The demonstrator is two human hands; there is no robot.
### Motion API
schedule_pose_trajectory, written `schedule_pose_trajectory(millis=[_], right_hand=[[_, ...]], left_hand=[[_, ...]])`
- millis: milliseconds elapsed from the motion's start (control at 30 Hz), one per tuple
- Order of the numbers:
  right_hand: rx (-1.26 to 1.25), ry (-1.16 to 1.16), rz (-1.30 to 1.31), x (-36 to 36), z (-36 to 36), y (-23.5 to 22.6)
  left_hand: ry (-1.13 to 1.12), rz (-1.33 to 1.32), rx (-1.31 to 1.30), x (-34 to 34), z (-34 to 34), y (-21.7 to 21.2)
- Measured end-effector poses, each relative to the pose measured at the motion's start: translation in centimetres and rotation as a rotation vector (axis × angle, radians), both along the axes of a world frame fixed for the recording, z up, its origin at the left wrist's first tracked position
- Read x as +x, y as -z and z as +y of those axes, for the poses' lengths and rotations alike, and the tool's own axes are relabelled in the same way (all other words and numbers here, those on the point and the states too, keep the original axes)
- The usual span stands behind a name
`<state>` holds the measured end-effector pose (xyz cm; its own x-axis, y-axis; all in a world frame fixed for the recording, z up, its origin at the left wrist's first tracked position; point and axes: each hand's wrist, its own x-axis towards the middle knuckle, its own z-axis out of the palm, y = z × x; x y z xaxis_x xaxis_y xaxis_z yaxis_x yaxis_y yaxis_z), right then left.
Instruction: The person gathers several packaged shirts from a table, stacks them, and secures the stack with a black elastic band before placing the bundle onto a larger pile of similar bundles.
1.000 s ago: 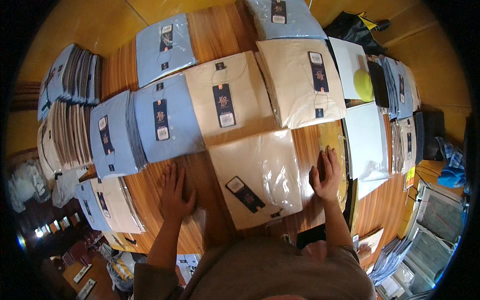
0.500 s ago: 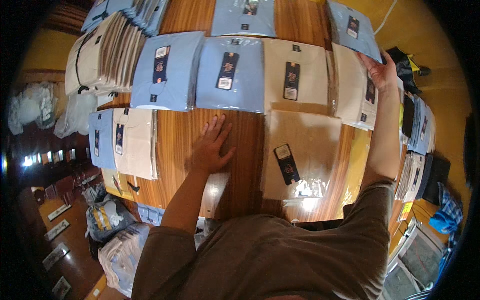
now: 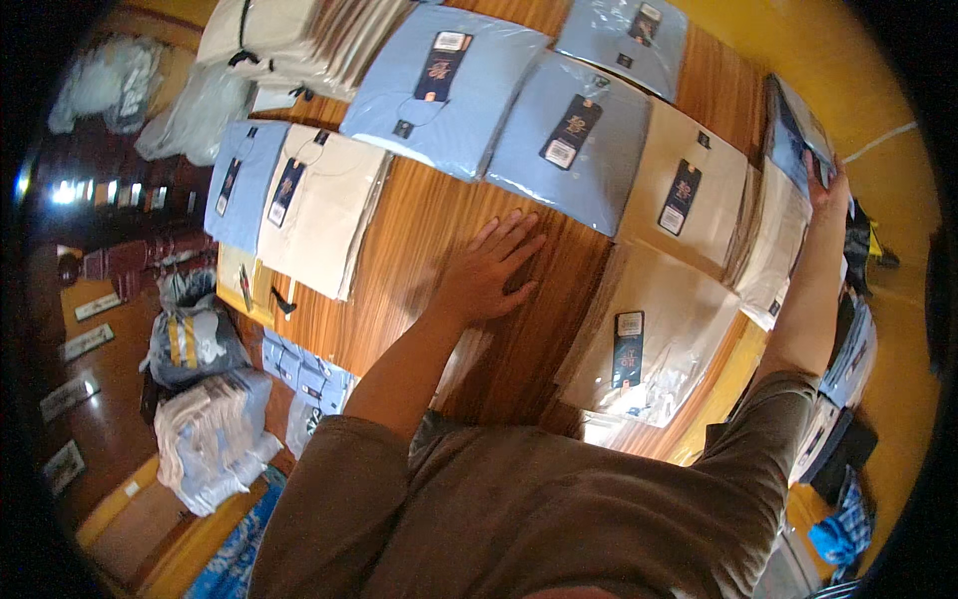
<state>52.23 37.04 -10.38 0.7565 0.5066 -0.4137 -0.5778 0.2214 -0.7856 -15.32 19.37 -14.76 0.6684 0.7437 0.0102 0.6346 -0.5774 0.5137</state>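
Note:
My left hand point(image 3: 494, 268) lies flat on the wooden table point(image 3: 419, 262), fingers spread and nothing in it. Just beyond its fingertips is a folded blue shirt point(image 3: 599, 178) in clear plastic with a dark hang tag. At the far right my right hand point(image 3: 825, 190) grips the near edge of another bagged blue shirt point(image 3: 793, 135), which looks tilted up; the fingers are partly hidden. Beneath that arm is a stack of bagged cream shirts point(image 3: 773, 235). Between my arms lies a bagged cream shirt point(image 3: 654, 329), with another cream pile point(image 3: 689, 180) behind it.
More bagged blue shirts point(image 3: 444, 95) line the far side, beside a tied cream bundle point(image 3: 299, 40). At left are a blue package point(image 3: 244, 190) and a cream package point(image 3: 324, 215). Filled plastic bags point(image 3: 215, 429) stand below the table's left edge.
The view has swung, shifting the scene. The blue shirt at far right has gone from lying flat to tilted up in my right hand. My left hand stays flat on the table.

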Motion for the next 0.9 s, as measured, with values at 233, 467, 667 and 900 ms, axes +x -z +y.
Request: schedule_pose_trajectory(millis=[233, 467, 667, 900], right_hand=[[-0.099, -0.188, -0.359, 11.6, 0.9, -0.3], [0.045, -0.348, -0.339, -7.5, -3.7, -8.2], [0.089, -0.389, -0.277, -22.6, -19.8, -16.3], [-0.156, -0.208, -0.474, -45.7, -28.3, -19.5]], left_hand=[[0.066, -0.127, 0.048, -0.2, 1.1, 1.2], [-0.012, -0.150, 0.094, -1.1, -0.4, 1.7], [-0.010, -0.345, 0.087, -0.8, -0.2, 1.8], [0.077, -0.689, -0.626, -2.8, 0.7, 2.1]])
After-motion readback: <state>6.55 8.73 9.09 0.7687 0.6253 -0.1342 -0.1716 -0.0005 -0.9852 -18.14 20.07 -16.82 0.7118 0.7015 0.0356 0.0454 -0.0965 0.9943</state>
